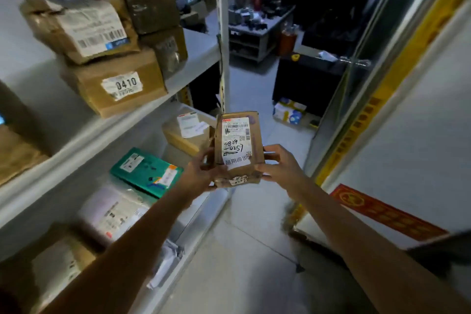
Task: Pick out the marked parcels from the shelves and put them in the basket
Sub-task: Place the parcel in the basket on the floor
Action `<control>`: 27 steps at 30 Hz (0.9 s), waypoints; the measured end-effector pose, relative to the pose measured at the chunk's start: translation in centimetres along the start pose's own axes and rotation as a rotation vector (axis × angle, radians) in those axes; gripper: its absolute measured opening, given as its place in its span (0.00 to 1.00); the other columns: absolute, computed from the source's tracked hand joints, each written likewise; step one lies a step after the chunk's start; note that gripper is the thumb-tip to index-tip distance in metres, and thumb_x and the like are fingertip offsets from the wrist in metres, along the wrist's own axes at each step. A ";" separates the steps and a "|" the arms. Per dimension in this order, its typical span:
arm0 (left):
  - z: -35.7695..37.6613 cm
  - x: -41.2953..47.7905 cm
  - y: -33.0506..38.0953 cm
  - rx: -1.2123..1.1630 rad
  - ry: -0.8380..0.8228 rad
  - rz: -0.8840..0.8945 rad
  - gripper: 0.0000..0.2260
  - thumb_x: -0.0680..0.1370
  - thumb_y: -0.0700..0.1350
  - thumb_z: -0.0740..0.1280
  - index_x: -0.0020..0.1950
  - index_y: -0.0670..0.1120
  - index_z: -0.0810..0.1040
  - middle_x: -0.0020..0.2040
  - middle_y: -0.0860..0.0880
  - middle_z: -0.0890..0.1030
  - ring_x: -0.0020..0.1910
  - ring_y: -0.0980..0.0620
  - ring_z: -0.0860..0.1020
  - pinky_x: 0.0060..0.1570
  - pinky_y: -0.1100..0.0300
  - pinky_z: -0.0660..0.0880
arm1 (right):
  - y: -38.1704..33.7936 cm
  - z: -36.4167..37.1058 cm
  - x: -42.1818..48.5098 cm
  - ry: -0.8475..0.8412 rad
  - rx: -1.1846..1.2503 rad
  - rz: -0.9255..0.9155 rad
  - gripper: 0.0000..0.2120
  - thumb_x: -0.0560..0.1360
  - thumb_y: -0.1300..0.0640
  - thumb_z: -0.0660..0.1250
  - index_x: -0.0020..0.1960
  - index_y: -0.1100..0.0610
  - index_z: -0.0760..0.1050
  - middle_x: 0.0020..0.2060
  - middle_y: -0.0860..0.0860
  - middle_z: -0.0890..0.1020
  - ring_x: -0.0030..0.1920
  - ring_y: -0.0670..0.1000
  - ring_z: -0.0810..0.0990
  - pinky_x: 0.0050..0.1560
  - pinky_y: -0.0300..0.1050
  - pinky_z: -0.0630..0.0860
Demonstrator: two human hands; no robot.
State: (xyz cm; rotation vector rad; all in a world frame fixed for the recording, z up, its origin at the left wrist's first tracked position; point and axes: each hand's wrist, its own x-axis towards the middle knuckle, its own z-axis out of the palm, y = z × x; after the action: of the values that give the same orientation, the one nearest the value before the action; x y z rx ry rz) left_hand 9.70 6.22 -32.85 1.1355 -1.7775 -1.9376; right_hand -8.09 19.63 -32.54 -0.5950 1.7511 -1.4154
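A small brown cardboard parcel (256, 140) stands upright in the air just right of the white shelves (201, 46), gripped between the left hand (201, 173) and the right hand (280, 163). Its white shipping label (235, 143) faces the viewer, with black handwritten digits across it; a second scribbled sticker (238, 180) sits on its near bottom edge.

A dim, bluish interior is recorded through a wide-angle lens. The label (235, 144) on the parcel (239, 168) is rendered sharpest, while the boxes (114, 89) on the shelving (76, 153) at left are smeared by motion blur. The far room (318, 7) is lost in shadow. Straight lines of the door frame (367, 115) are bowed toward the edges, and the lower corners are darkened.
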 end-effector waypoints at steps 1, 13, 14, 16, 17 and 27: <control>0.7 0.1 0.2 0.034 -0.056 0.007 0.24 0.75 0.45 0.75 0.68 0.57 0.71 0.61 0.47 0.79 0.56 0.46 0.81 0.52 0.46 0.82 | 0.3 -0.8 -1.3 0.052 0.017 0.005 0.17 0.74 0.68 0.71 0.60 0.60 0.72 0.57 0.56 0.79 0.49 0.51 0.81 0.37 0.39 0.80; 19.7 -3.4 1.7 0.199 -0.620 0.017 0.26 0.76 0.38 0.72 0.71 0.52 0.69 0.59 0.46 0.80 0.55 0.47 0.80 0.45 0.53 0.80 | 5.3 -14.2 -18.4 0.627 0.118 0.045 0.22 0.73 0.64 0.74 0.63 0.56 0.70 0.58 0.50 0.79 0.57 0.50 0.79 0.43 0.38 0.80; 21.6 -4.0 1.4 0.221 -0.653 0.021 0.26 0.76 0.39 0.73 0.71 0.53 0.68 0.59 0.46 0.80 0.56 0.46 0.80 0.46 0.52 0.81 | 5.8 -15.2 -19.9 0.678 0.116 0.043 0.22 0.73 0.64 0.74 0.63 0.55 0.71 0.58 0.50 0.79 0.57 0.50 0.79 0.44 0.38 0.80; 25.4 -5.2 0.8 0.258 -0.715 0.028 0.28 0.75 0.40 0.74 0.71 0.54 0.68 0.59 0.46 0.80 0.56 0.45 0.80 0.51 0.46 0.81 | 7.3 -17.4 -23.0 0.777 0.137 0.052 0.21 0.73 0.63 0.75 0.61 0.53 0.71 0.58 0.49 0.79 0.57 0.50 0.80 0.48 0.42 0.81; 27.4 -5.9 0.5 0.276 -0.746 0.034 0.28 0.75 0.40 0.74 0.71 0.54 0.69 0.58 0.46 0.80 0.57 0.44 0.81 0.54 0.44 0.81 | 8.1 -18.4 -24.6 0.823 0.145 0.065 0.21 0.73 0.63 0.75 0.60 0.51 0.71 0.58 0.49 0.80 0.57 0.50 0.80 0.52 0.46 0.82; 47.4 -13.7 -2.6 0.451 -1.123 0.072 0.26 0.75 0.42 0.74 0.69 0.58 0.69 0.61 0.53 0.80 0.57 0.50 0.80 0.48 0.53 0.81 | 14.2 -28.2 -39.6 1.204 0.389 0.065 0.20 0.71 0.65 0.75 0.60 0.56 0.72 0.52 0.49 0.80 0.51 0.51 0.82 0.41 0.41 0.79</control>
State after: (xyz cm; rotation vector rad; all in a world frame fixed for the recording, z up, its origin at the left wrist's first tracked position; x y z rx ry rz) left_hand -13.56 49.75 -33.40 -0.0864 -2.8123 -2.3886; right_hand -6.30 70.24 -33.03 0.6884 2.1656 -2.1992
